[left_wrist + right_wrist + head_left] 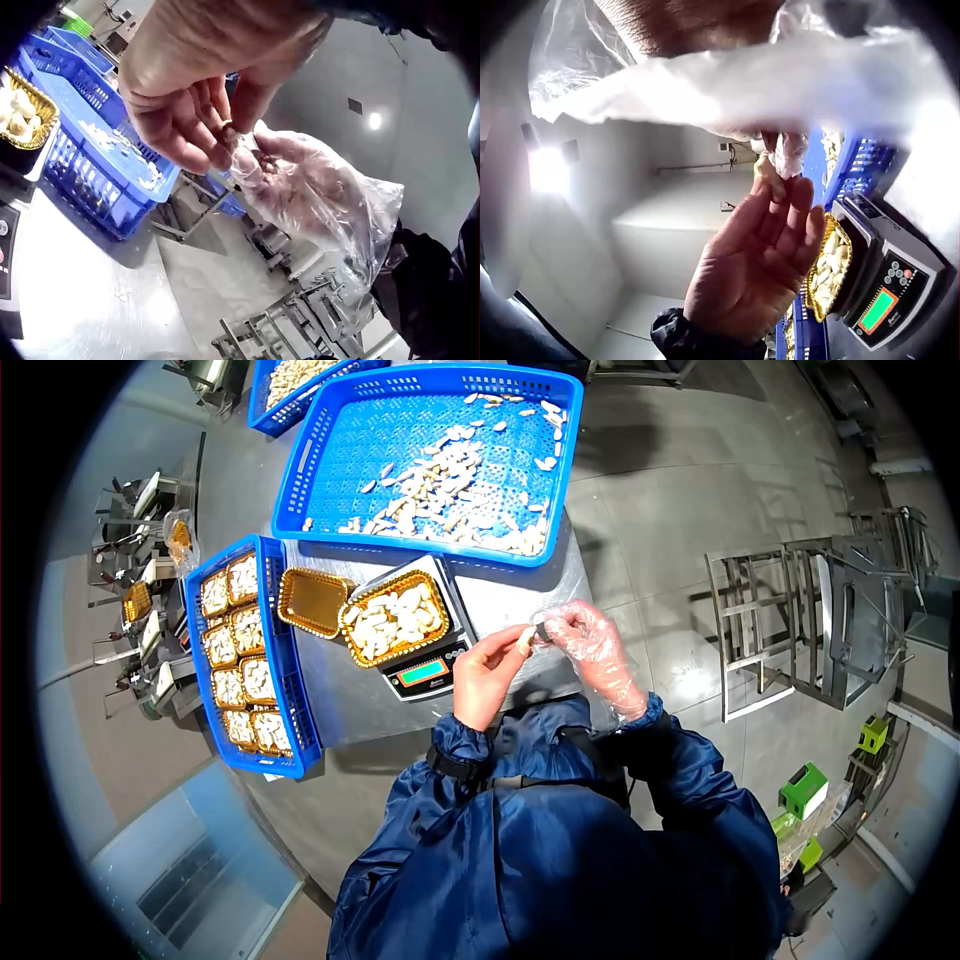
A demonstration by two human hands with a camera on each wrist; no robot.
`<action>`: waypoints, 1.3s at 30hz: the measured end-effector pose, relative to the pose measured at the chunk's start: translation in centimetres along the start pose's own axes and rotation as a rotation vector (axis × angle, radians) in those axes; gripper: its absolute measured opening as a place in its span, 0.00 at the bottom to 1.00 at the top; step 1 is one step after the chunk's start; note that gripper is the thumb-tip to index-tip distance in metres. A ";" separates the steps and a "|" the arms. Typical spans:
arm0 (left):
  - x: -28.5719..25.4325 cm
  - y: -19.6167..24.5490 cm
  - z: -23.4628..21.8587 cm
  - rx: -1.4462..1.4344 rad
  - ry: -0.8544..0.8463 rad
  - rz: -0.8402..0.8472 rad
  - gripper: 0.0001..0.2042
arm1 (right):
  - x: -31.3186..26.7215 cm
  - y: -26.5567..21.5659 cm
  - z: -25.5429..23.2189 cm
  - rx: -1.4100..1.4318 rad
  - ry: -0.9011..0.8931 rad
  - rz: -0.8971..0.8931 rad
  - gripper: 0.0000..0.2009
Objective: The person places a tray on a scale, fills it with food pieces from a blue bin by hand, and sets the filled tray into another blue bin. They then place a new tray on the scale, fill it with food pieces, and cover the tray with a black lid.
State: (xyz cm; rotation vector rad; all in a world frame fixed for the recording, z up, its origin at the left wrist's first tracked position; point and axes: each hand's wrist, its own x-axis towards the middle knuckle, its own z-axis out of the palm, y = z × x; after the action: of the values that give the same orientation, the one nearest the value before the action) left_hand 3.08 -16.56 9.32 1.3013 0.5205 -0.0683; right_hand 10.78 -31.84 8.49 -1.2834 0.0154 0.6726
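At frame centre, a small pale piece is being pinched between the bare left hand and gloved right hand; it looks light and soft, best taken gently at its sides.

Clear crinkled plastic glove, glossy gold foil tray, perforated blue plastic crate.

Steel table carried 1 large blue crate of pale pieces at far edge, scale bearing filled gold tray, empty gold tray beside it, narrow blue crate of filled trays at left
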 end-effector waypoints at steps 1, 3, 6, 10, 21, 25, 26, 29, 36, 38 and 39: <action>0.0 0.1 0.0 -0.001 0.001 -0.001 0.13 | -0.1 0.0 -0.1 0.000 -0.001 0.001 0.04; -0.1 0.3 0.1 0.117 0.043 0.025 0.13 | -0.6 -1.2 0.4 -0.085 -0.035 -0.070 0.04; -0.3 1.1 0.4 0.294 0.098 0.074 0.12 | -0.5 -0.6 0.7 -0.162 -0.032 -0.138 0.04; -0.4 1.0 0.5 0.403 0.135 0.136 0.11 | -0.6 -1.2 0.8 -0.186 -0.014 -0.102 0.04; -0.5 1.0 0.2 0.478 0.138 0.201 0.11 | -0.4 -0.5 0.5 -0.237 -0.038 -0.131 0.06; -0.4 0.8 -0.2 0.327 0.059 0.094 0.12 | 0.0 -0.1 0.0 0.012 -0.046 -0.038 0.06; -0.3 0.6 -0.6 0.297 0.023 0.058 0.12 | 0.0 -0.2 -0.1 0.034 -0.006 -0.029 0.07; -0.3 -0.5 -2.2 0.241 0.098 0.089 0.11 | 0.8 -0.8 -0.5 0.061 0.025 0.045 0.07; 0.2 -1.3 -11.4 0.842 0.588 0.302 0.10 | 3.8 9.7 -3.5 -0.805 0.053 -0.174 0.09; 1.1 -1.6 -13.1 0.909 0.581 0.345 0.09 | 4.6 9.1 -2.8 -0.548 0.031 0.083 0.09; 1.5 -2.1 -13.8 0.896 0.584 0.342 0.09 | 4.8 8.8 -2.4 -0.562 0.030 0.084 0.09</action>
State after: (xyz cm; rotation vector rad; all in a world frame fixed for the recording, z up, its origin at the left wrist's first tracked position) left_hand -0.87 -3.94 4.52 2.2972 0.7941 0.4215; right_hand 11.40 -30.74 -1.78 -1.8401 -0.1023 0.7585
